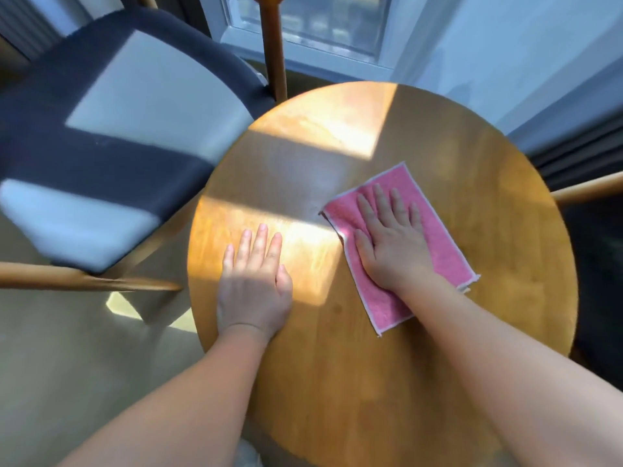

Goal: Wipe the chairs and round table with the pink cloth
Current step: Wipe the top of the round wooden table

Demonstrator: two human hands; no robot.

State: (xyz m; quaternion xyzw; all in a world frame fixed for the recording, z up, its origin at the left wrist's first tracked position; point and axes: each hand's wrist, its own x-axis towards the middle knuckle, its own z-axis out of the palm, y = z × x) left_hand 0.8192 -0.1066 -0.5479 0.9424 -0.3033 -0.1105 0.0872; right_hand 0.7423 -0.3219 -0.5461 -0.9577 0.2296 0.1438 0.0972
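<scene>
A round wooden table [488,230] fills the middle of the view, with patches of sunlight on it. The pink cloth [445,251], folded into a rectangle with a white edge, lies flat on the table right of centre. My right hand [391,241] presses flat on the cloth with fingers spread and straight. My left hand [256,281] rests flat on the bare tabletop near its left edge, fingers straight. A chair [111,136] with a dark blue cushion and wooden frame stands to the left of the table.
A wooden post [273,45] of a chair rises behind the table, in front of a window [313,28]. Another wooden chair rail [586,190] shows at the right edge. Pale floor [67,365] lies at lower left.
</scene>
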